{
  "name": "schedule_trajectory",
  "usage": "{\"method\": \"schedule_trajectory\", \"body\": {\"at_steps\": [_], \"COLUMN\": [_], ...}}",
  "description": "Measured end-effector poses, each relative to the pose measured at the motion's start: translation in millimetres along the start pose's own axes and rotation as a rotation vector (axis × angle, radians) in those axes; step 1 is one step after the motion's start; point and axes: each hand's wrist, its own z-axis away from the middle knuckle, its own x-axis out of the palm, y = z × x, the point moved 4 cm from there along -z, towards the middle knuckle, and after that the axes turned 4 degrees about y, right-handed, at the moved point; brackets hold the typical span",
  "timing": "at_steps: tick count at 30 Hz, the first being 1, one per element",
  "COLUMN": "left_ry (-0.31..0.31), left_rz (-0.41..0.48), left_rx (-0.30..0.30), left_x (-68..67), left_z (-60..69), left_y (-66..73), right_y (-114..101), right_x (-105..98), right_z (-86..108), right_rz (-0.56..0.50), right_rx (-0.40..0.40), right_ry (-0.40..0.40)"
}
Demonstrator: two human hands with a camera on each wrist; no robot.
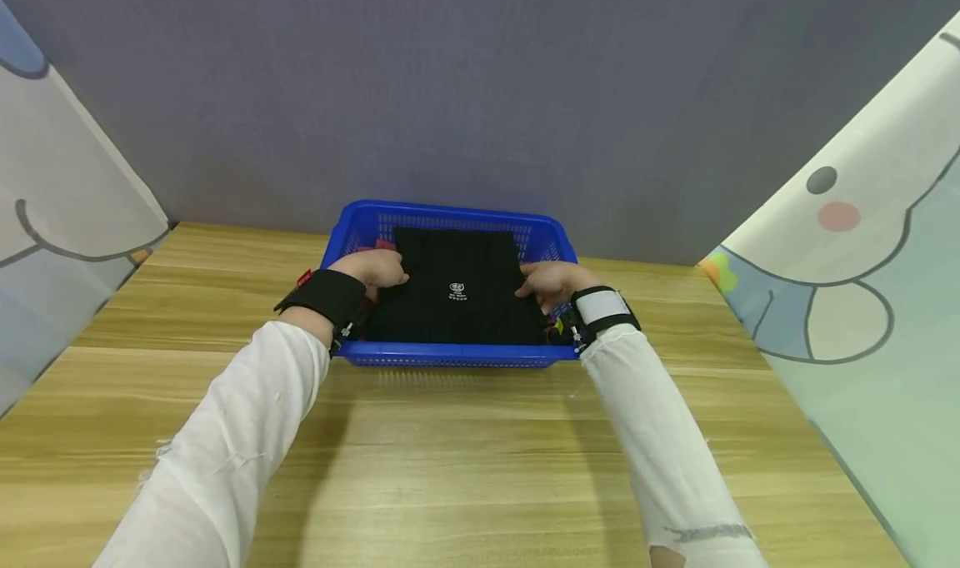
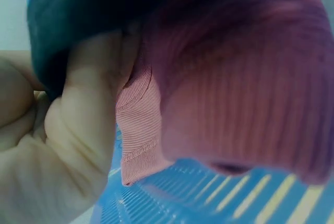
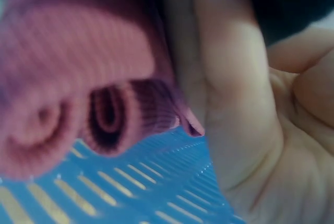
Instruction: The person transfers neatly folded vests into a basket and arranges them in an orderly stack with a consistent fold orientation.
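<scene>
A folded black cloth garment (image 1: pixel 459 260) with a small white print lies flat in a blue plastic basket (image 1: pixel 457 352). At its left edge, my left hand (image 1: pixel 378 268) pinches the fabric, thumb on top and fingers beneath. My right hand (image 1: pixel 551 280) grips the opposite edge in a similar way. Below the dark cloth, the left wrist view shows pink ribbed fabric (image 2: pixel 240 114) beside the fingers. Rolled pink ribbed fabric (image 3: pixel 112 119) also appears in the right wrist view, over the slotted basket floor. Most of what lies under the black garment is hidden.
The basket stands on a wood-grain table (image 1: pixel 465 460), close to a grey upright panel (image 1: pixel 450 93) behind it. Cartoon-printed sheets (image 1: pixel 840 301) flank the table on both sides.
</scene>
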Motion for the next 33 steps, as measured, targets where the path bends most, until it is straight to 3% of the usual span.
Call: {"method": "schedule_trajectory", "body": {"at_steps": [4, 11, 20, 28, 33], "left_ry": [-0.034, -0.07, -0.097, -0.148, -0.129], "left_rz": [0.037, 0.133, 0.209, 0.226, 0.234], "left_rx": [-0.03, -0.093, -0.141, -0.133, -0.13], "left_x": [0.4, 3.6, 3.7, 3.7, -0.3], "left_z": [-2.2, -2.1, -0.7, 2.3, 5.2], "left_y": [-3.3, -6.3, -5.4, 0.9, 2.5], "right_y": [1.0, 2.5, 2.7, -1.1, -6.6], "right_x": [0.7, -0.7, 0.0, 0.1, -2.0], "right_z": [-0.3, -1.2, -2.4, 2.5, 6.8], "right_rz": [-0.014, 0.064, 0.066, 0.079, 0.055], "right_rx": [0.013, 0.038, 0.055, 0.058, 0.044], "right_ry": [-0.03, 0.007, -0.007, 0.023, 0.005]}}
